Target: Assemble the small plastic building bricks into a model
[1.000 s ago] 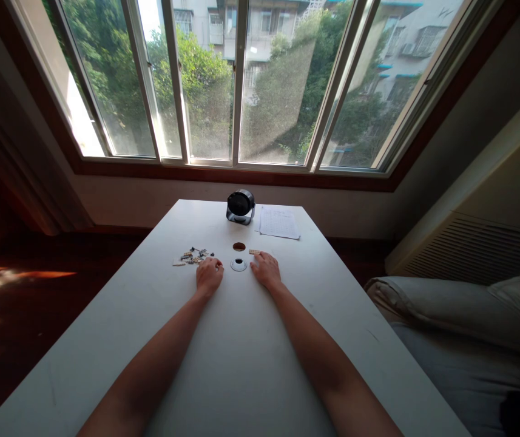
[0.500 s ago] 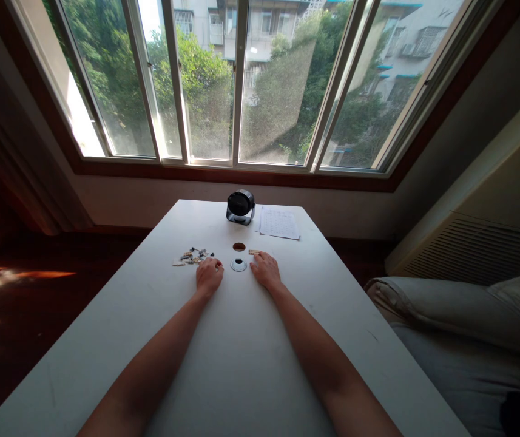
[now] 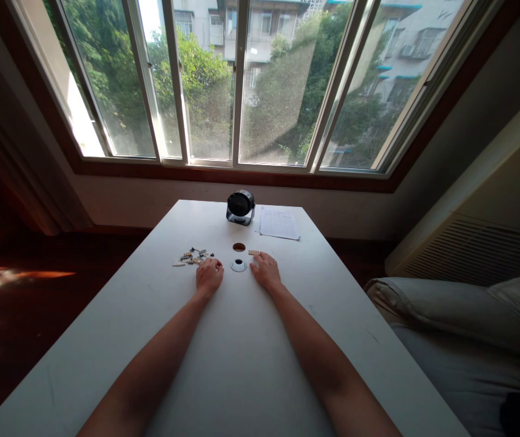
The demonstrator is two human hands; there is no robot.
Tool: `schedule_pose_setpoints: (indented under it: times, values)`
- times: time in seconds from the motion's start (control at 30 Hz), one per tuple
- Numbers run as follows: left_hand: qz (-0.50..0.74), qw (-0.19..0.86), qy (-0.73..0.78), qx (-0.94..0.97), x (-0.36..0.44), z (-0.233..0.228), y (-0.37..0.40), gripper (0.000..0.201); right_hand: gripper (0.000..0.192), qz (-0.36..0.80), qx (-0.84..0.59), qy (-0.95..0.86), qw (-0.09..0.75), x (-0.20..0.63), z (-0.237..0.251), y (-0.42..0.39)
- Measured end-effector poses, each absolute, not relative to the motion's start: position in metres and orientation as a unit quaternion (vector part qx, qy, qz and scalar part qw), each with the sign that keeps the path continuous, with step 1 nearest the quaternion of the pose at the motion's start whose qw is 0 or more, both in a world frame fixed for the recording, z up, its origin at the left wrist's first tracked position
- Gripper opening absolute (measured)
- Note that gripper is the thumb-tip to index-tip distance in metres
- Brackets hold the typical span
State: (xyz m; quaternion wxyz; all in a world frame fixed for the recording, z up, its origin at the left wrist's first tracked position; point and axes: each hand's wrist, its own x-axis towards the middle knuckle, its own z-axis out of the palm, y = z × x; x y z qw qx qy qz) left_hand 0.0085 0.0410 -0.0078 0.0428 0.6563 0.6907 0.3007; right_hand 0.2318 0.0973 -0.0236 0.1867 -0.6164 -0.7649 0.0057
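Both my hands rest palm down on a white table (image 3: 241, 364). My left hand (image 3: 209, 274) lies with curled fingers beside a scatter of several small tan and dark brick pieces (image 3: 191, 257), just to their right. My right hand (image 3: 266, 271) lies flat with its fingertips close to a small tan plate piece (image 3: 254, 252). Between the hands sits a round silver cap (image 3: 238, 265), and just beyond it a round hole (image 3: 239, 247) in the tabletop. Neither hand holds anything that I can see.
A small black fan (image 3: 240, 206) stands at the table's far edge, with a printed paper sheet (image 3: 279, 223) to its right. A wide window fills the wall behind. A bed with pale bedding (image 3: 469, 328) lies to the right, dark wooden floor to the left.
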Motion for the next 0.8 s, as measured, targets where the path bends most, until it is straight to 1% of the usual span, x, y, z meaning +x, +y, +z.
schedule_pose_setpoints:
  times: [0.8]
  values:
    - [0.293,0.038,0.71,0.639,0.0101,-0.0062,0.0395,0.015,0.048,0.021,-0.624,-0.767,0.152,0.2324,-0.0271,0.1021]
